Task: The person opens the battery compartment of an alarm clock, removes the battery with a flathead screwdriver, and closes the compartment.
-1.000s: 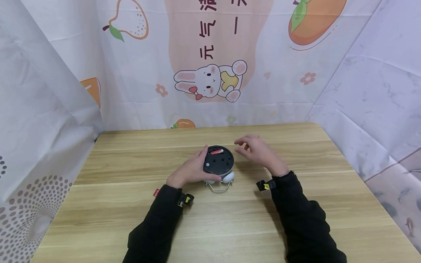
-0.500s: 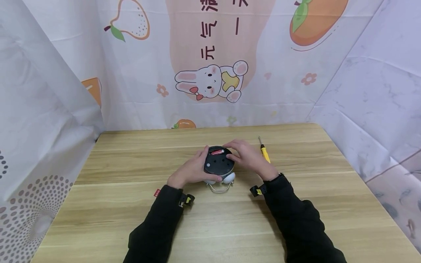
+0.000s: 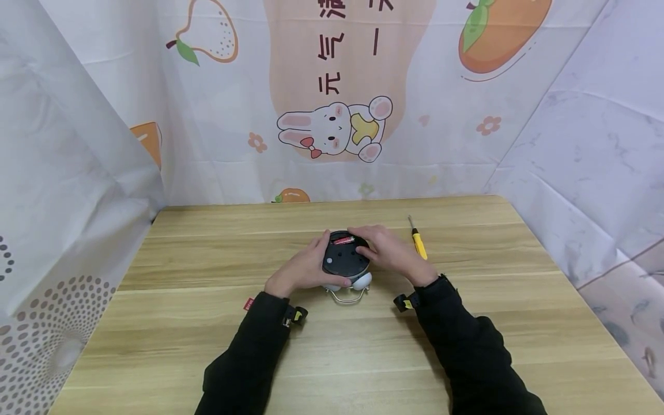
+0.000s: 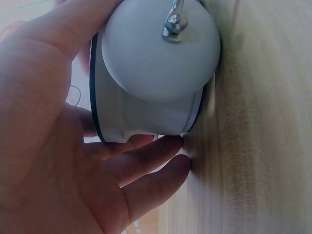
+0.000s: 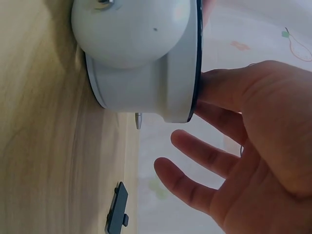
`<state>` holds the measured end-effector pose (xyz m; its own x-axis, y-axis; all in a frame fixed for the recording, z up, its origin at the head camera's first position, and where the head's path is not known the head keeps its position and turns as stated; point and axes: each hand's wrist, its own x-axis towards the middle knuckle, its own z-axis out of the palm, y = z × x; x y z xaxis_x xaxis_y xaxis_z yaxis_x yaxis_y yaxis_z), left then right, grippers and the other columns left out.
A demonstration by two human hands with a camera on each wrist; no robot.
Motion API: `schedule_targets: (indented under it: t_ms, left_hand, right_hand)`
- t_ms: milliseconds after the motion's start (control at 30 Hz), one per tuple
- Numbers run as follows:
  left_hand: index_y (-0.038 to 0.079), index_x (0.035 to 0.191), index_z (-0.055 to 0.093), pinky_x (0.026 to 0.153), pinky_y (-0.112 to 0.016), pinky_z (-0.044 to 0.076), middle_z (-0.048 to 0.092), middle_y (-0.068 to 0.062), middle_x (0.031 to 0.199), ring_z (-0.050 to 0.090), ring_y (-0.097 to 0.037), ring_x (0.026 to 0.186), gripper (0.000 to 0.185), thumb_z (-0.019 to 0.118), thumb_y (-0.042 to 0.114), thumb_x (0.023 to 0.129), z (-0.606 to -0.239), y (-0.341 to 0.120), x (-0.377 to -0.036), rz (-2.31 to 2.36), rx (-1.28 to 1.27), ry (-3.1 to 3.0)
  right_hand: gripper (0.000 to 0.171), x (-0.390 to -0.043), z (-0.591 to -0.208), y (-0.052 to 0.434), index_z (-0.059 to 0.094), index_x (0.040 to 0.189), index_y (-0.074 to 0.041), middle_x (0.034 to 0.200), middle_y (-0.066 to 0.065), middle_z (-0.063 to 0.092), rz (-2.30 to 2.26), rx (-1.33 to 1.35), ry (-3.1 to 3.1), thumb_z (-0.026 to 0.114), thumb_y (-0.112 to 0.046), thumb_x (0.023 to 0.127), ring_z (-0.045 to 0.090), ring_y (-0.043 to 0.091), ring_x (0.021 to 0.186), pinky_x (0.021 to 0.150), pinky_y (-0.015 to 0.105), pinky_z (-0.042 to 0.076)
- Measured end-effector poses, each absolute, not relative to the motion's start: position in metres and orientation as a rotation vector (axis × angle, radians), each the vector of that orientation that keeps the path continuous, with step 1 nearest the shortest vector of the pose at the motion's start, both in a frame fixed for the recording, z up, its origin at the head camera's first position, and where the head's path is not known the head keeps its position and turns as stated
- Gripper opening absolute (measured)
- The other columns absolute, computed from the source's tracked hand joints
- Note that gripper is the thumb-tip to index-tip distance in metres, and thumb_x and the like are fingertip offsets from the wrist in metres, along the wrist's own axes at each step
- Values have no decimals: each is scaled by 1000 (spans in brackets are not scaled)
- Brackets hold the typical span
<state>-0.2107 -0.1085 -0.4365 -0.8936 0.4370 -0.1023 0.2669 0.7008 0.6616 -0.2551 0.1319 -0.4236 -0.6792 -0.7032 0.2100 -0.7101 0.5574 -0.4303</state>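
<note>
A white twin-bell alarm clock [image 3: 343,262] lies face down on the wooden table [image 3: 207,323], its black back up. A red battery [image 3: 343,240] sits in the open slot at the far edge of the back. My left hand [image 3: 303,268] grips the clock's left side, thumb at the near rim and fingers round the far rim. The left wrist view shows the clock's white body [image 4: 151,97] against my left hand [image 4: 63,161]. My right hand [image 3: 386,251] rests on the clock's right side, fingertips by the battery. In the right wrist view, my right hand [image 5: 243,146] touches the clock's [image 5: 141,73] black rim, its other fingers spread straight.
A yellow-handled screwdriver [image 3: 417,242] lies on the table just right of my right hand. A small dark cover piece [image 5: 117,209] lies on the table beyond the clock in the right wrist view. Printed cloth walls close in the table's back and sides.
My right hand has come down and left from above the screwdriver onto the clock's back beside the battery. The left hand and the clock have stayed put.
</note>
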Motion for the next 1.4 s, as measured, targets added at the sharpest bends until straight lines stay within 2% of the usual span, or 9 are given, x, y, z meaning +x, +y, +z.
schedule_targets:
  t_ms: [300,1400]
  left_hand:
    - [13,164,4,110,-43,39,24,-15,164,39,-30,142,130,83,63,74,-436,-108,-210,981,558,2655]
    - [15,164,3,109,-42,40,23,-13,164,41,-28,140,131,81,67,73,-438,-108,-210,969,536,2654]
  right_hand:
    - [42,-255,-425,133,59,141,-2,135,14,63,797,1252,-2783,65,-7,100,57,31,126,107,46,43]
    - [35,-250,-426,130,65,133,-2,125,14,65,685,1250,-2729,66,-4,99,60,31,117,100,47,47]
